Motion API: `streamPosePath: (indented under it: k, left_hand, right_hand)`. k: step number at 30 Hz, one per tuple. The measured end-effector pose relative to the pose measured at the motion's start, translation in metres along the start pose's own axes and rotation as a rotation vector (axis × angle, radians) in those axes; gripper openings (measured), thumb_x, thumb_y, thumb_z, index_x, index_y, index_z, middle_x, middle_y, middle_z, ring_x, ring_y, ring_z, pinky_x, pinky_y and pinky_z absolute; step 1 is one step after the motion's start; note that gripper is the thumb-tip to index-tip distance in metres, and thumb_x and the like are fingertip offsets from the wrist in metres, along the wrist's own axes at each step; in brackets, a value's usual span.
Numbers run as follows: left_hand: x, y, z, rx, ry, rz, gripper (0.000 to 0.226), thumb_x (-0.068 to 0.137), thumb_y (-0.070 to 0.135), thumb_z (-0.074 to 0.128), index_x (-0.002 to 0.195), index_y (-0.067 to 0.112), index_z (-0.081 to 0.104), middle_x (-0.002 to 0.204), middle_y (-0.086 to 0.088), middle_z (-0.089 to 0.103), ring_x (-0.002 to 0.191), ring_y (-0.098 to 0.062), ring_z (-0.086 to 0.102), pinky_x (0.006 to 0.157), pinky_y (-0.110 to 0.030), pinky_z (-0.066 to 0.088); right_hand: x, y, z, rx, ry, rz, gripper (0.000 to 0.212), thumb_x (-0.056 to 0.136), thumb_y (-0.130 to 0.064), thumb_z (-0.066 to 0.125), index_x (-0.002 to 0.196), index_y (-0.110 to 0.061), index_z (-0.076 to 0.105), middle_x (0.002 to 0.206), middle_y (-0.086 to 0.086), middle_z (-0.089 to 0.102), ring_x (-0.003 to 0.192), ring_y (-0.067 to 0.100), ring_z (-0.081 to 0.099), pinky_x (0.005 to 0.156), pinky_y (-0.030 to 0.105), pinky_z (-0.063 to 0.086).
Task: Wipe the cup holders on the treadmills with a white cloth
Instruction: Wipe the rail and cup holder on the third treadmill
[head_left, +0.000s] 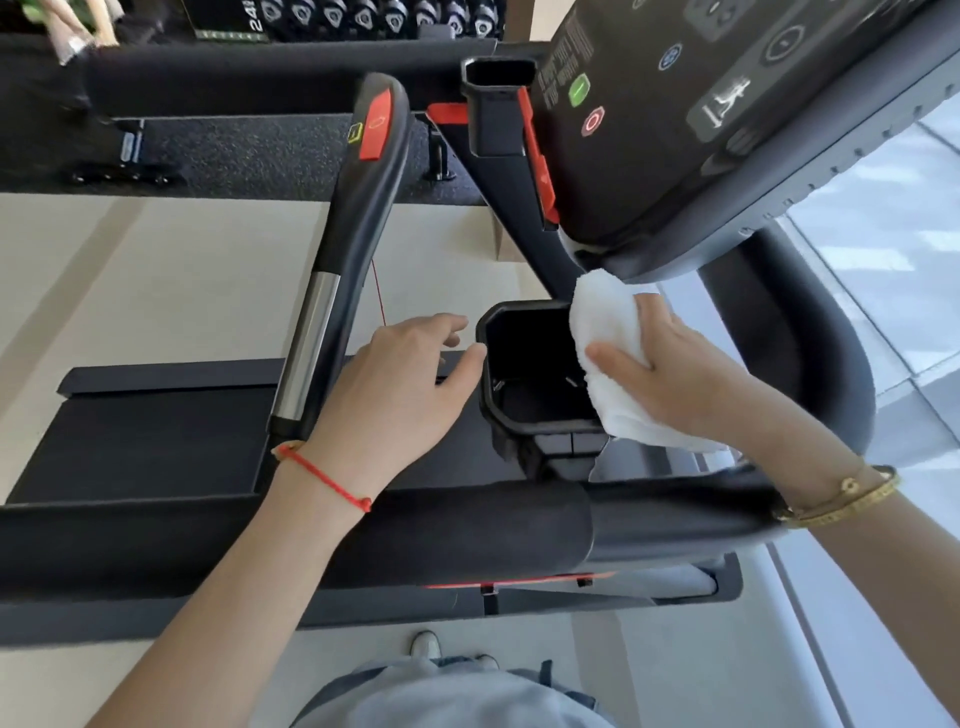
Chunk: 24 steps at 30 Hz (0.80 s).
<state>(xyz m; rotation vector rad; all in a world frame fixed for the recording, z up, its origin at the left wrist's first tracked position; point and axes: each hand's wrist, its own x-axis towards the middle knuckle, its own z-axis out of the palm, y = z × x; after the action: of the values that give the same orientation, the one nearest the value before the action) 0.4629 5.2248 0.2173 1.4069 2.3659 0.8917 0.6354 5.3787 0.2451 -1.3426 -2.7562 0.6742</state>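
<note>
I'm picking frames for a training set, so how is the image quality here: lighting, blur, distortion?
Head view: even daylight, brightest on the floor at right; wide-angle bending curves the handrail and console; the cup holder interior is dark and its bottom hard to read; the cloth is nearly blown out; hands sharp, top edge slightly soft.

A rack of dumbbells (363, 18) lines the far wall beyond black rubber matting (234, 150); pale flooring (156, 270) runs below, with white shoes (426, 644) and a red string bracelet (327, 478) in the foreground.
</note>
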Motion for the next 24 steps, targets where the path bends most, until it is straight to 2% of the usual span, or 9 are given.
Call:
streamPosePath:
  k: [3, 5, 8, 11, 14, 16, 18, 20, 24]
  left_hand:
    - [0.005, 0.004, 0.001, -0.029, -0.040, -0.041, 0.044, 0.098, 0.045, 0.048, 0.136, 0.024, 0.058, 0.120, 0.009, 0.068, 0.106, -0.010, 0.065, 0.095, -0.040, 0.053]
    - [0.008, 0.007, 0.002, -0.040, -0.060, -0.067, 0.039, 0.098, 0.045, 0.048, 0.128, 0.025, 0.063, 0.110, 0.009, 0.070, 0.099, -0.010, 0.066, 0.090, -0.039, 0.055]
    - [0.012, 0.011, 0.004, -0.067, -0.068, -0.079, 0.033, 0.097, 0.046, 0.048, 0.112, 0.025, 0.068, 0.095, 0.011, 0.070, 0.089, -0.009, 0.067, 0.082, -0.039, 0.057]
    - [0.014, 0.012, 0.006, -0.133, -0.043, -0.092, 0.030, 0.094, 0.044, 0.051, 0.106, 0.024, 0.070, 0.087, 0.015, 0.069, 0.083, -0.002, 0.066, 0.081, -0.035, 0.057]
    - [0.017, 0.012, 0.008, -0.211, 0.003, -0.112, 0.018, 0.092, 0.034, 0.059, 0.099, 0.025, 0.073, 0.081, 0.021, 0.069, 0.082, 0.004, 0.066, 0.081, -0.017, 0.053]
    - [0.019, 0.013, 0.009, -0.246, 0.018, -0.127, 0.014, 0.090, 0.030, 0.063, 0.094, 0.024, 0.074, 0.079, 0.022, 0.069, 0.082, 0.007, 0.065, 0.078, -0.007, 0.049]
    - [0.021, 0.012, 0.009, -0.253, 0.027, -0.126, 0.014, 0.088, 0.030, 0.063, 0.092, 0.023, 0.074, 0.079, 0.021, 0.070, 0.082, 0.006, 0.065, 0.078, -0.008, 0.049]
    - [0.021, 0.011, 0.009, -0.265, 0.032, -0.119, 0.013, 0.087, 0.028, 0.064, 0.092, 0.023, 0.075, 0.081, 0.020, 0.071, 0.082, 0.005, 0.066, 0.078, -0.012, 0.051]
    - [0.017, 0.008, 0.010, -0.296, 0.053, -0.091, 0.011, 0.090, 0.022, 0.067, 0.097, 0.024, 0.076, 0.083, 0.023, 0.070, 0.082, 0.006, 0.067, 0.078, -0.010, 0.051]
  right_hand:
    - [0.017, -0.005, -0.004, -0.025, -0.050, -0.058, 0.043, 0.098, -0.040, 0.046, 0.122, -0.006, 0.038, 0.123, 0.015, 0.052, 0.093, 0.024, 0.047, 0.077, 0.033, 0.033]
    - [0.020, -0.004, -0.006, 0.032, -0.077, -0.062, 0.045, 0.099, -0.037, 0.046, 0.130, -0.005, 0.037, 0.125, 0.015, 0.053, 0.091, 0.021, 0.047, 0.072, 0.027, 0.030]
    - [0.009, 0.001, -0.003, 0.111, -0.084, -0.031, 0.057, 0.099, -0.036, 0.046, 0.146, -0.012, 0.025, 0.135, 0.012, 0.047, 0.105, 0.025, 0.050, 0.078, 0.027, 0.031]
    - [-0.004, 0.002, 0.005, -0.094, 0.061, -0.093, 0.063, 0.096, -0.041, 0.041, 0.148, -0.009, 0.024, 0.137, 0.012, 0.044, 0.117, 0.030, 0.047, 0.089, 0.033, 0.036]
    - [-0.005, 0.003, 0.006, -0.264, 0.190, -0.212, 0.061, 0.093, -0.040, 0.040, 0.141, -0.001, 0.038, 0.123, 0.017, 0.054, 0.104, 0.032, 0.054, 0.088, 0.039, 0.046]
    - [-0.004, 0.004, 0.004, -0.340, 0.263, -0.315, 0.055, 0.091, -0.028, 0.055, 0.137, 0.001, 0.045, 0.117, 0.018, 0.057, 0.094, 0.033, 0.055, 0.081, 0.042, 0.050]
    - [-0.005, 0.002, 0.004, -0.415, 0.277, -0.442, 0.060, 0.082, -0.013, 0.067, 0.137, 0.002, 0.047, 0.124, 0.019, 0.055, 0.095, 0.034, 0.054, 0.082, 0.043, 0.050]
    - [0.001, -0.004, 0.005, -0.410, 0.260, -0.572, 0.065, 0.076, -0.003, 0.069, 0.137, 0.000, 0.048, 0.133, 0.018, 0.052, 0.105, 0.033, 0.054, 0.088, 0.041, 0.048]
    - [0.042, -0.014, 0.006, -0.358, 0.177, -0.709, 0.054, 0.086, -0.011, 0.063, 0.137, -0.003, 0.048, 0.132, 0.013, 0.054, 0.114, 0.031, 0.054, 0.098, 0.040, 0.046]
